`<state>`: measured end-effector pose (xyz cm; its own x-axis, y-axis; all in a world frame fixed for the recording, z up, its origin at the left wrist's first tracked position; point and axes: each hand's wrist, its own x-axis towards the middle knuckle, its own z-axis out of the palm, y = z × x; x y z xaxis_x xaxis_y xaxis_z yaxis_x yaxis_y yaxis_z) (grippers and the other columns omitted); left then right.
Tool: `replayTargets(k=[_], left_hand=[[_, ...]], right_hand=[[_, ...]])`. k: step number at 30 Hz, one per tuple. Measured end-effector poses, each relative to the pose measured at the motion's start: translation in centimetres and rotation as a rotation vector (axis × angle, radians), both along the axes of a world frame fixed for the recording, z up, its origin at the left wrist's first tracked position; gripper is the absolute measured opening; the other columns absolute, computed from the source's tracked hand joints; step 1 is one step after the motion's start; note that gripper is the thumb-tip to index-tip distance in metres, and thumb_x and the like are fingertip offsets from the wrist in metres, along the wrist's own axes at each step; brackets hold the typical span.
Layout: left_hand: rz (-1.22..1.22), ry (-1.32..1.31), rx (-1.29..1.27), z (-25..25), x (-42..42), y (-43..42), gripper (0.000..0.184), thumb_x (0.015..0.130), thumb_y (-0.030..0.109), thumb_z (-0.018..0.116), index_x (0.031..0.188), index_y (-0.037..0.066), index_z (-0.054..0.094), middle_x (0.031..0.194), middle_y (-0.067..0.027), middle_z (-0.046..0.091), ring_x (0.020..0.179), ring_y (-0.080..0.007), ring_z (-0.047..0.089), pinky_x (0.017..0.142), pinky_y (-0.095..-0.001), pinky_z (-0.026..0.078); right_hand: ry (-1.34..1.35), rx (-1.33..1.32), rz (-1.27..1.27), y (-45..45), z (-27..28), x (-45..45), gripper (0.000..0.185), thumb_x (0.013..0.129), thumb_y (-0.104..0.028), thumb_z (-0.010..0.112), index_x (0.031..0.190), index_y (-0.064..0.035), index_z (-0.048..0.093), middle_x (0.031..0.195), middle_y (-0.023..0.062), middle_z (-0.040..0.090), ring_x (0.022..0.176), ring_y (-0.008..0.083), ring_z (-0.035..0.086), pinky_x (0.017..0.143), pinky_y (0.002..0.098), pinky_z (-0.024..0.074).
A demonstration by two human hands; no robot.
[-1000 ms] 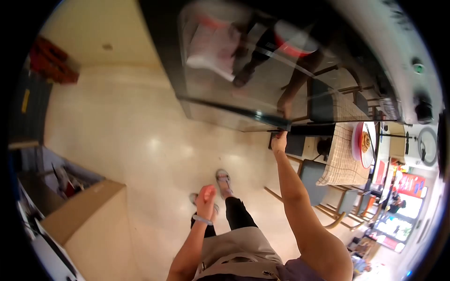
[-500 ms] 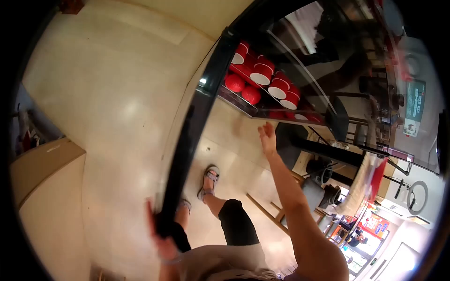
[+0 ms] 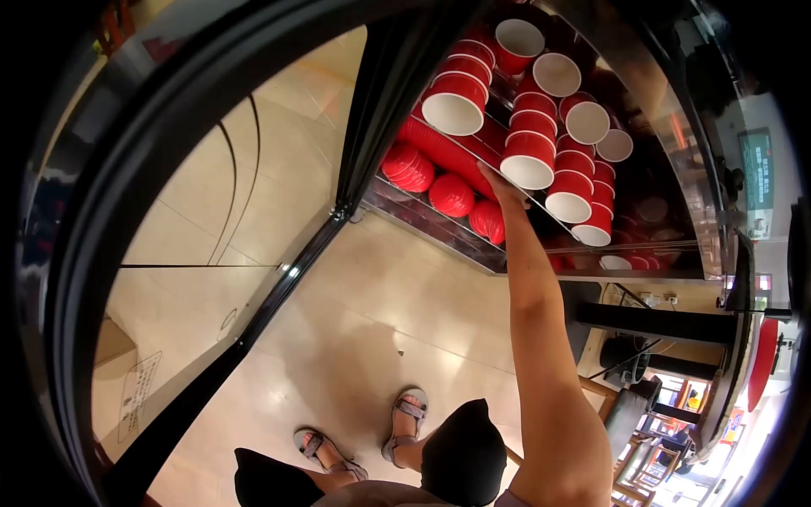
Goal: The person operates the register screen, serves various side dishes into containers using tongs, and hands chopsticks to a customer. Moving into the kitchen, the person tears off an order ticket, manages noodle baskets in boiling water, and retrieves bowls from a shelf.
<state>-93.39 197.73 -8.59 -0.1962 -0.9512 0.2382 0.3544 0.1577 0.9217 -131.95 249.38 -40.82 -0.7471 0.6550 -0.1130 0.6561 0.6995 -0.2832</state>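
Observation:
My right hand [image 3: 509,193] reaches into a dark cabinet, at the edge of a glass shelf. It is beside a long red stack [image 3: 443,152] lying on its side; whether the fingers grip it is hidden. Above and around the hand stand stacks of red paper cups with white insides, one stack [image 3: 530,152] right by my fingers. Below lie several red round bundles [image 3: 450,196] that look wrapped in clear plastic. My left hand is out of view. The glass door [image 3: 194,194] with its black frame stands wide open on the left.
Pale floor tiles [image 3: 338,338] lie under my sandalled feet [image 3: 405,414]. To the right are a black table leg [image 3: 659,319] and chairs [image 3: 634,422]. A cardboard box [image 3: 114,351] shows through the door's glass at lower left.
The door has swung wide open and now fills the left side. My right hand has moved up from outside into the cabinet. My left hand, earlier at the door's edge, has left the view.

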Motion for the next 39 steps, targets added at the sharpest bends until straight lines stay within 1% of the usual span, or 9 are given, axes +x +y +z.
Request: replayTargets(k=[2, 4, 8, 10, 20, 23, 30, 36, 39], left_hand=[[-0.005, -0.007, -0.010, 0.0, -0.9, 0.6, 0.059, 0.081, 0.051, 0.051, 0.100, -0.004, 0.061, 0.111, -0.0207, 0.058, 0.111, -0.0428, 0.048, 0.105, -0.0631, 0.018], [0.014, 0.018, 0.007, 0.0, -0.9, 0.3, 0.061, 0.081, 0.050, 0.050, 0.104, -0.006, 0.060, 0.114, -0.0228, 0.055, 0.115, -0.0445, 0.044, 0.105, -0.0628, 0.015], [0.037, 0.059, 0.023, 0.0, -0.9, -0.2, 0.065, 0.082, 0.050, 0.048, 0.110, -0.009, 0.057, 0.122, -0.0271, 0.051, 0.121, -0.0481, 0.037, 0.107, -0.0622, 0.011], [0.011, 0.033, 0.009, 0.0, -1.1, 0.0, 0.066, 0.082, 0.050, 0.048, 0.111, -0.009, 0.056, 0.123, -0.0273, 0.049, 0.122, -0.0480, 0.037, 0.108, -0.0614, 0.011], [-0.076, -0.031, -0.053, 0.0, -1.2, 0.5, 0.069, 0.081, 0.051, 0.049, 0.115, -0.009, 0.054, 0.128, -0.0285, 0.044, 0.124, -0.0474, 0.035, 0.109, -0.0572, 0.014], [-0.096, -0.036, -0.080, 0.2, -1.1, 0.8, 0.070, 0.080, 0.051, 0.050, 0.116, -0.009, 0.053, 0.129, -0.0288, 0.042, 0.124, -0.0473, 0.034, 0.109, -0.0559, 0.014], [-0.170, -0.101, -0.134, 0.2, -0.8, 1.0, 0.073, 0.078, 0.054, 0.051, 0.120, -0.006, 0.051, 0.131, -0.0275, 0.041, 0.125, -0.0451, 0.035, 0.109, -0.0545, 0.018], [-0.162, -0.246, -0.158, 1.5, -1.2, 3.9, 0.080, 0.074, 0.057, 0.056, 0.125, -0.005, 0.047, 0.136, -0.0257, 0.037, 0.126, -0.0453, 0.033, 0.108, -0.0560, 0.019], [-0.212, -0.177, -0.136, 1.0, -0.4, 2.4, 0.083, 0.073, 0.056, 0.057, 0.126, -0.008, 0.045, 0.136, -0.0281, 0.034, 0.126, -0.0451, 0.033, 0.108, -0.0558, 0.020]], right_hand=[[-0.038, -0.039, -0.042, -0.4, 0.2, -0.4, 0.122, 0.051, -0.087, 0.051, 0.144, -0.0162, 0.015, 0.150, 0.0088, 0.015, 0.138, 0.0327, 0.007, 0.108, 0.0531, -0.0009], [-0.025, -0.040, 0.021, 1.0, -0.5, -0.7, 0.123, 0.051, -0.088, 0.050, 0.144, -0.0172, 0.013, 0.150, 0.0092, 0.014, 0.138, 0.0343, 0.007, 0.107, 0.0558, -0.0027], [-0.006, 0.081, 0.114, 1.0, 0.4, 0.4, 0.118, 0.052, -0.085, 0.053, 0.143, -0.0179, 0.019, 0.149, 0.0083, 0.020, 0.138, 0.0330, 0.010, 0.108, 0.0558, 0.0045], [0.006, 0.196, 0.127, 0.9, -0.1, -0.1, 0.098, 0.065, -0.074, 0.054, 0.139, -0.0155, 0.029, 0.141, 0.0150, 0.031, 0.126, 0.0347, 0.036, 0.099, 0.0497, 0.0337], [0.115, 0.058, 0.118, 2.6, -0.4, -2.6, 0.091, 0.068, -0.070, 0.055, 0.138, -0.0162, 0.031, 0.141, 0.0130, 0.034, 0.126, 0.0339, 0.036, 0.100, 0.0526, 0.0318], [0.245, -0.200, 0.110, 4.6, -0.8, -2.1, 0.089, 0.069, -0.069, 0.055, 0.137, -0.0164, 0.032, 0.140, 0.0124, 0.034, 0.126, 0.0337, 0.036, 0.100, 0.0534, 0.0312], [0.505, -1.297, 0.004, 9.3, -1.0, -0.1, 0.084, 0.070, -0.066, 0.056, 0.136, -0.0169, 0.034, 0.140, 0.0110, 0.036, 0.126, 0.0331, 0.036, 0.100, 0.0554, 0.0299], [0.523, -1.605, -0.039, 10.0, -2.8, 1.1, 0.080, 0.072, -0.063, 0.057, 0.135, -0.0173, 0.036, 0.139, 0.0098, 0.037, 0.127, 0.0326, 0.036, 0.101, 0.0572, 0.0288], [0.526, -1.683, -0.042, 10.0, -3.7, 1.0, 0.078, 0.073, -0.062, 0.057, 0.134, -0.0175, 0.037, 0.139, 0.0092, 0.038, 0.127, 0.0324, 0.036, 0.101, 0.0580, 0.0282]])
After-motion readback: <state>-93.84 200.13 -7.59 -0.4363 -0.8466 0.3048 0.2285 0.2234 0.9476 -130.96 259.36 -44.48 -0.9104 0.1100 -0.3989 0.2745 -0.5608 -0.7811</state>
